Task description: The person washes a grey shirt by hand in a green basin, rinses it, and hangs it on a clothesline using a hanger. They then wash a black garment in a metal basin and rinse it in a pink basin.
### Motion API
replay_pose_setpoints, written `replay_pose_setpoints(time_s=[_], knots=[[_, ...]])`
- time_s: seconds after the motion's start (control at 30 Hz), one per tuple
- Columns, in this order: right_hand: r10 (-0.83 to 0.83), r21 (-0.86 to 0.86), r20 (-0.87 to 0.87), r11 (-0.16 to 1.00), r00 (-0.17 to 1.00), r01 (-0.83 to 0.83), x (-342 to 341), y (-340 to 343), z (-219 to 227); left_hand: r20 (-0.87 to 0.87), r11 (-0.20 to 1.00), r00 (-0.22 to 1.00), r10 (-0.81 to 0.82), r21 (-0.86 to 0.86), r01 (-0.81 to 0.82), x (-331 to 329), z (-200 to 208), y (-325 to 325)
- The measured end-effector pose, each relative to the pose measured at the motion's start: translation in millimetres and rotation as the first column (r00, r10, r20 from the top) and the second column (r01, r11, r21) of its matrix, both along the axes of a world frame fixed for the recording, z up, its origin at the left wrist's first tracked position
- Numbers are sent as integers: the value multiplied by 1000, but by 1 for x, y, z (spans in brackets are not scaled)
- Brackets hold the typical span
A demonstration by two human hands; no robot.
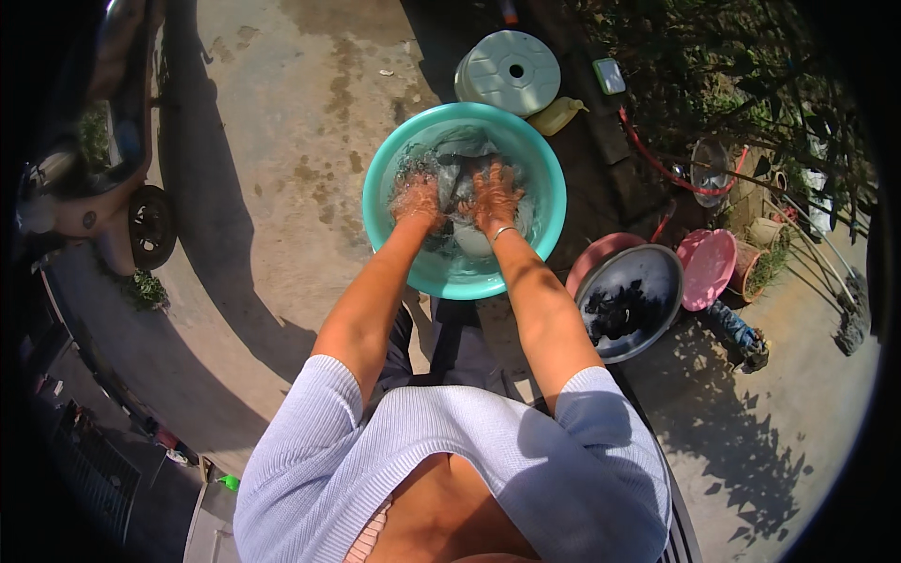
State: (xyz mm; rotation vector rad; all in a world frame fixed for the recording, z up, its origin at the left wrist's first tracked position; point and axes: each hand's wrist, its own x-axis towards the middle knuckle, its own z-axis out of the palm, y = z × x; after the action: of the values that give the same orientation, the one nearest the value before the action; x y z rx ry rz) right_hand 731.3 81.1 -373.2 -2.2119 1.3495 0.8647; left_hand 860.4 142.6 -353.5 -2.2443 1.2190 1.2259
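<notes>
The left grip [418, 199], blurred by splashing, and the right grip [495, 195], its fingers apparently spread, were immersed in the turquoise basin [557, 202]. Whether either clutched the wet grey cloth [465, 143] between and beyond them could not be told. Pressing low, with short strokes, seemed best for limiting splash. Sunlit concrete ground [272, 103] lay around; a pale plastic stool [488, 66] stood beyond the right grip, a scooter [113, 225] well left of the left.

The person wears a pale lavender-blue ribbed-knit sweater [310, 441] with a wide, scooped neckline and sleeves ending above the elbows. A pink, ridged undergarment [368, 537] edges out at the neckline. A thin, pale bracelet [504, 231] circles the right wrist [508, 244]. Dark trousers [396, 351] show below.
</notes>
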Motion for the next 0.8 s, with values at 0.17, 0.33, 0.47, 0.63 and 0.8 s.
replay_pose_setpoints(time_s=[0.17,0.33,0.47,0.63,0.8], knots=[[-144,7,268,989,953,147,-19,-4,33,-167,819,961,222,-503,-277,12,-17,48],[-158,-33,434,981,887,191,-49,23,86,-361,542,869,338,-681,-493,4,33,55],[-252,1,367,963,896,270,-65,55,130,-563,474,760,324,-598,-646,-16,113,54],[-292,-134,476,908,829,397,-75,84,110,-797,482,593,114,-477,-735,-24,210,61],[-111,-145,854,888,509,437,-58,81,152,-961,596,276,22,-209,-775,-29,300,63]])
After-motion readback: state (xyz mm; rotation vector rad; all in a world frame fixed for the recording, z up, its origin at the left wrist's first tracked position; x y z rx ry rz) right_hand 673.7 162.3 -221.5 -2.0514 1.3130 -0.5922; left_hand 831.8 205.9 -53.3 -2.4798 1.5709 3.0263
